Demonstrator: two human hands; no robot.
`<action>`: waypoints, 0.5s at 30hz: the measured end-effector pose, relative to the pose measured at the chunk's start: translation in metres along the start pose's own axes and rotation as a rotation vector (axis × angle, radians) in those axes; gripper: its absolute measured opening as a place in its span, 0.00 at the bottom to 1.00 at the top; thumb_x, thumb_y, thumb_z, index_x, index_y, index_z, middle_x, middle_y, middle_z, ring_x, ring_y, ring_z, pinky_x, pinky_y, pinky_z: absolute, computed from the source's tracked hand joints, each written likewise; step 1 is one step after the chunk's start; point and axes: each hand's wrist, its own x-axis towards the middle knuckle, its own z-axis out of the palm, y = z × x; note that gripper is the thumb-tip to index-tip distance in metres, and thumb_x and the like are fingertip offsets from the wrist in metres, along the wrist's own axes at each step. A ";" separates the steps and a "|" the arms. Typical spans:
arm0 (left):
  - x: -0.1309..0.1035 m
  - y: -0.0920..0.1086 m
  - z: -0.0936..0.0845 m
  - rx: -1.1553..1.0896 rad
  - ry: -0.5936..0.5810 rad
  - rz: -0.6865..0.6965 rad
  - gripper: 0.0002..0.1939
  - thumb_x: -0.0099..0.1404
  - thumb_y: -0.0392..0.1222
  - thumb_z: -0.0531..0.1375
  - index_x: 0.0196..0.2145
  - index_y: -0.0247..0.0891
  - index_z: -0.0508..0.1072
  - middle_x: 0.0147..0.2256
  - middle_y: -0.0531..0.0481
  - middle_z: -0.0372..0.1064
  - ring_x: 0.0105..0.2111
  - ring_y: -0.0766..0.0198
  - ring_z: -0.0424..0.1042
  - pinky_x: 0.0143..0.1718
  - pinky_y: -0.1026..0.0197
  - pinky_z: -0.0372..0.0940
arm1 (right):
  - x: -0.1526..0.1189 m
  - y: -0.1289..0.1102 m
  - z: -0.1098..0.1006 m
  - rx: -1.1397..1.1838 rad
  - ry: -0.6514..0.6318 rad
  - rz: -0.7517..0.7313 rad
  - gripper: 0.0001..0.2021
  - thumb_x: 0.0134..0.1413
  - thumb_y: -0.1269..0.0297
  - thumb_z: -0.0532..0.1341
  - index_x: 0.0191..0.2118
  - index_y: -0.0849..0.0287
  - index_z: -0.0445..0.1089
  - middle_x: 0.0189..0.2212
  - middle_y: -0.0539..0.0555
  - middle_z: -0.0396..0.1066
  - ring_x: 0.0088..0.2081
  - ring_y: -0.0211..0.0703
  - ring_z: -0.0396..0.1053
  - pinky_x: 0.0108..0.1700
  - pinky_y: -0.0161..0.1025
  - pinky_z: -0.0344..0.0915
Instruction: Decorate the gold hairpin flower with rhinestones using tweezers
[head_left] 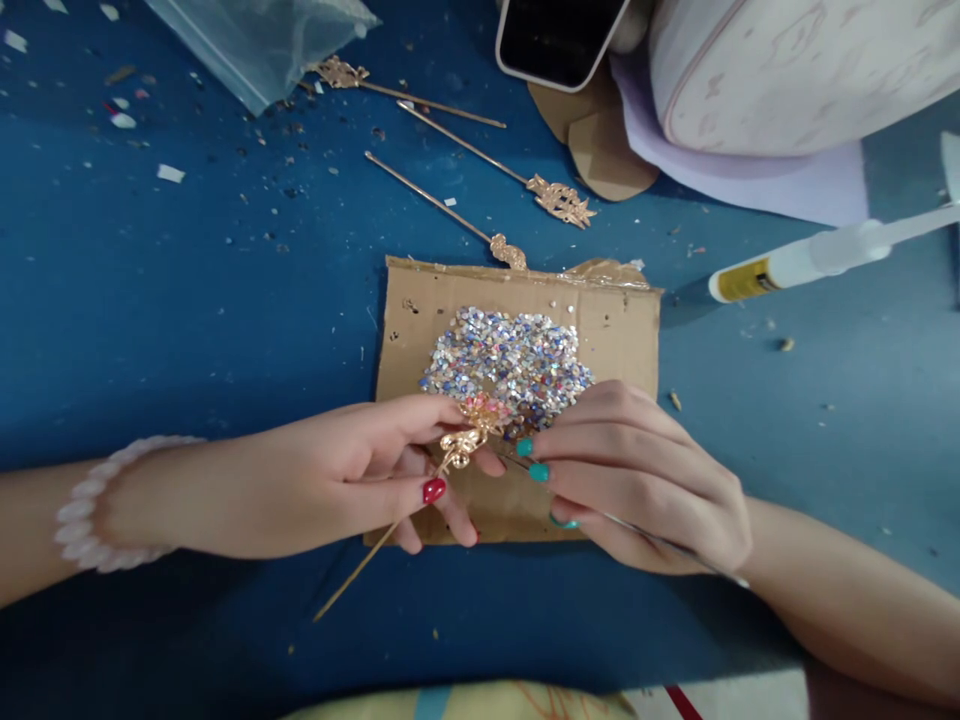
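Observation:
My left hand point(360, 470) pinches a gold hairpin point(463, 443) just below its ornate head, which carries pink pieces; its long stem slants down to the lower left. My right hand point(645, 480) grips a thin metal tool point(667, 545), perhaps tweezers, whose tip points at the hairpin's head. Both hands are over a cardboard sheet point(517, 510). On that sheet, just beyond the hairpin, a heap of small shiny rhinestones point(510, 355) in silver, blue and mixed colours is spread out. The exact contact between tool tip and hairpin is too small to tell.
Beyond the cardboard lie more gold hairpins point(559, 200) and a clear plastic bag point(262, 45). A phone point(559, 40), a pale rounded case point(795, 70) and a white glue bottle point(795, 265) stand or lie at the upper right. Scraps dot the blue table point(187, 330).

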 end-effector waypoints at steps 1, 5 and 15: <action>0.000 0.001 0.001 0.006 0.007 -0.012 0.26 0.93 0.48 0.64 0.82 0.67 0.72 0.72 0.47 0.79 0.61 0.55 0.87 0.50 0.65 0.82 | 0.000 0.000 0.001 0.001 0.003 -0.002 0.08 0.88 0.69 0.62 0.52 0.63 0.78 0.41 0.61 0.90 0.45 0.47 0.89 0.46 0.45 0.87; -0.002 0.008 0.007 0.050 0.085 -0.096 0.27 0.92 0.48 0.65 0.82 0.63 0.72 0.76 0.44 0.75 0.58 0.52 0.88 0.48 0.61 0.83 | 0.000 0.000 0.001 -0.004 0.015 0.003 0.07 0.87 0.71 0.63 0.50 0.62 0.78 0.41 0.61 0.91 0.45 0.47 0.89 0.47 0.45 0.88; -0.001 0.006 0.003 0.053 0.062 -0.042 0.26 0.91 0.53 0.66 0.81 0.59 0.74 0.57 0.46 0.81 0.56 0.53 0.88 0.46 0.64 0.83 | -0.001 0.001 -0.001 0.025 0.004 -0.014 0.05 0.85 0.71 0.64 0.51 0.64 0.78 0.41 0.62 0.90 0.46 0.48 0.89 0.48 0.45 0.88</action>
